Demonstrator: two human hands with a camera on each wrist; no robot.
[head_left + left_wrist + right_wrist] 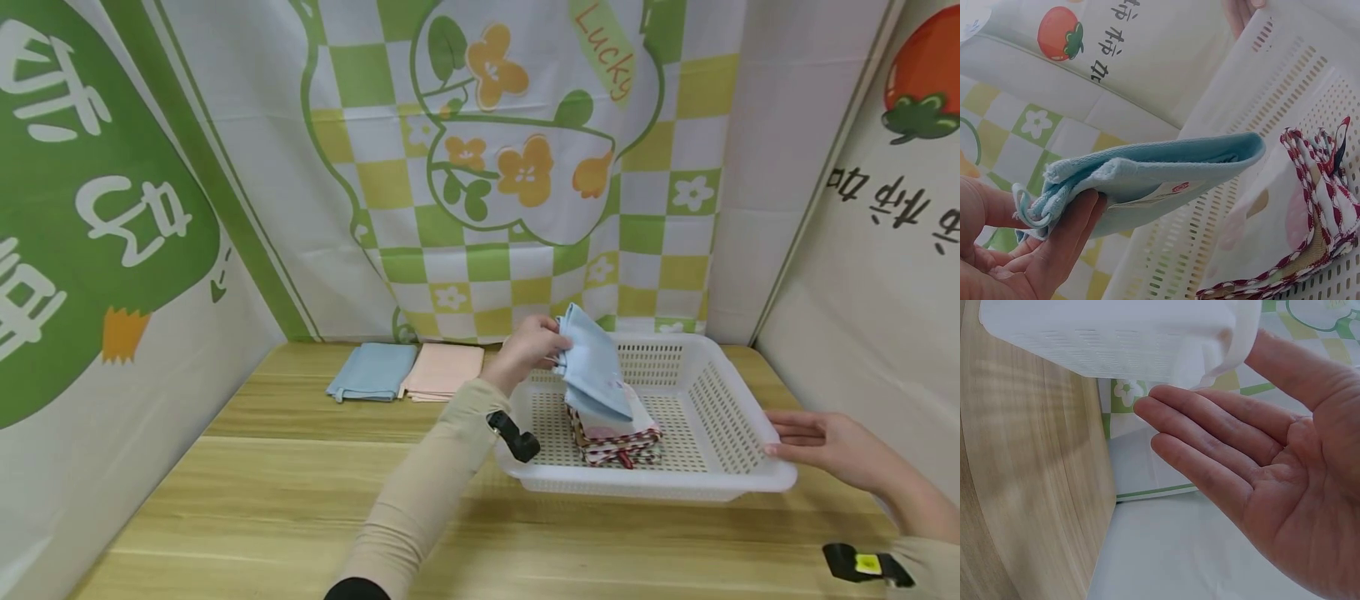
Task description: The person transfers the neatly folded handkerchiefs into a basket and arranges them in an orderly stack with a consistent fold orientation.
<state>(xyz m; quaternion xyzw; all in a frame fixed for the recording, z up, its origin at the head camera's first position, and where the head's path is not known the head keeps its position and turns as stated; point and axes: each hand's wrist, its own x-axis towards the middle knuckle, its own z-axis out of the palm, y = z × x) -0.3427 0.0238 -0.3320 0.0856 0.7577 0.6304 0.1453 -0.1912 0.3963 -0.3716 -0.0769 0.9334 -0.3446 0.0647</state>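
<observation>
My left hand pinches a folded light blue towel at one end, between thumb and fingers. The towel hangs tilted over a white plastic basket; its hanging loop and a small label show in the left wrist view. Below it in the basket lies a stack of folded cloths with red-and-white edging, partly covered by the towel in the head view. At the basket's right end, my right hand has its fingers extended by the rim, thumb tip against it.
On the wooden table, a folded blue towel and a folded pale pink towel lie side by side left of the basket. Printed cloth walls enclose the table at the back and both sides.
</observation>
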